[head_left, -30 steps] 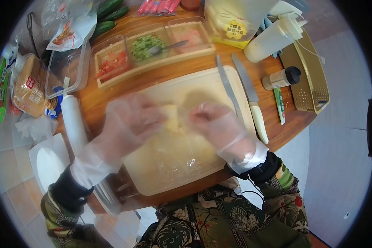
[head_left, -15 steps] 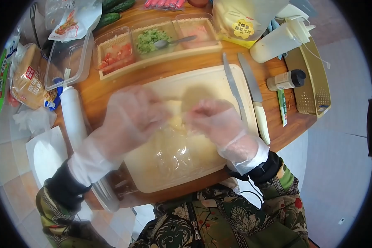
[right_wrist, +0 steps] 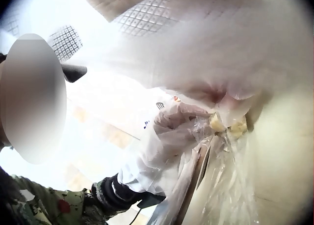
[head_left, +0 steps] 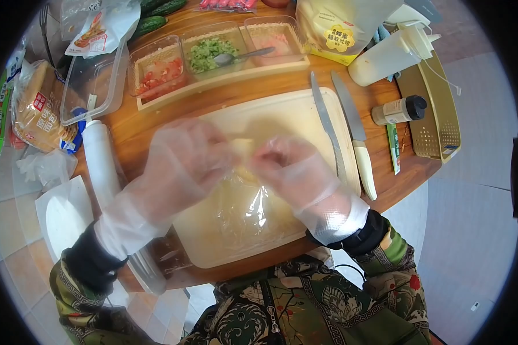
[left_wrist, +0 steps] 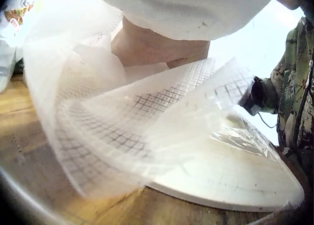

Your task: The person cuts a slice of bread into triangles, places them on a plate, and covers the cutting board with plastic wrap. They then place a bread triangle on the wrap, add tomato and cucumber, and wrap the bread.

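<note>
Both hands wear loose clear plastic gloves and meet close over the cream cutting board. Between them is a pale yellow piece of food with clear plastic wrap around it, the film trailing toward the body over the board. My left hand pinches the wrap at the left end with curled fingers. At the other end, my right hand pinches the wrap, its fingertips right at the yellow piece. The gloves hide much of the fingers, and the left wrist view shows mostly the glove's textured cuff.
Two knives, one on the board's right edge and one beside it, lie at the right. Behind stands a divided tray of chopped food with a spoon. A wrap roll lies left; a squeeze bottle and shaker are right.
Both hands stay over the board with small finger movements at the wrap. The right hand has come slightly inward, toward the left hand. The head view has shifted a little.
</note>
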`<state>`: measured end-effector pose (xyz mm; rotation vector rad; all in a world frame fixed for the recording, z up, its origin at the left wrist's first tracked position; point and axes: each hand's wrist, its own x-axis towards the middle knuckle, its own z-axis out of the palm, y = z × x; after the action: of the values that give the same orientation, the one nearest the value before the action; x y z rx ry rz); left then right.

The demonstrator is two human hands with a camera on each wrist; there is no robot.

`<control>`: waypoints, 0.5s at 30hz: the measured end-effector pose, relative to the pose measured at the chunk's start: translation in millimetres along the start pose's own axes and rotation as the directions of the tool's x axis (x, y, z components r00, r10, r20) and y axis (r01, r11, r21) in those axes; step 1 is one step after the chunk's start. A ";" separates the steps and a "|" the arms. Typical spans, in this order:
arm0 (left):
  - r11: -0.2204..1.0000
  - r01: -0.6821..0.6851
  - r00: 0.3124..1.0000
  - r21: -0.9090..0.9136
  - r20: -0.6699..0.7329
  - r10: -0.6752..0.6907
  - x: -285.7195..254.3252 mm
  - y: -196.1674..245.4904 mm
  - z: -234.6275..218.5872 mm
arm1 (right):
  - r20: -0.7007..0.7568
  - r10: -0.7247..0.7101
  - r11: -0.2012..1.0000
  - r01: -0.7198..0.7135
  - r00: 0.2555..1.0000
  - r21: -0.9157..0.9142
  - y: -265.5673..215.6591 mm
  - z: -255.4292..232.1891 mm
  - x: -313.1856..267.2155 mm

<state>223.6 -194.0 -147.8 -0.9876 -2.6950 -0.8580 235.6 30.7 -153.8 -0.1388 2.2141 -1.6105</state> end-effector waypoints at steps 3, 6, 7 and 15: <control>1.000 0.007 1.000 -0.007 0.000 -0.007 0.5 1.5 -0.6 | -0.039 -0.012 1.000 0.012 0.999 -0.008 0.0 1.7 -5.5; 1.000 0.009 1.000 -0.013 0.002 -0.009 0.6 1.3 -0.4 | -0.083 -0.046 0.998 0.043 0.995 -0.041 -3.7 6.1 -11.6; 1.000 0.006 1.000 -0.015 0.000 -0.006 0.5 1.2 -0.3 | -0.107 -0.070 0.996 0.064 0.992 -0.061 -6.0 6.7 -12.9; 0.999 0.026 1.000 -0.033 0.015 -0.025 -0.7 1.4 -0.8 | 0.003 -0.490 0.695 0.392 0.872 -0.603 -8.9 4.3 -16.8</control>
<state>224.9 -193.9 -146.8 -0.9718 -2.7199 -0.9062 251.2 29.1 -142.3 -0.8075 2.9132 -1.0799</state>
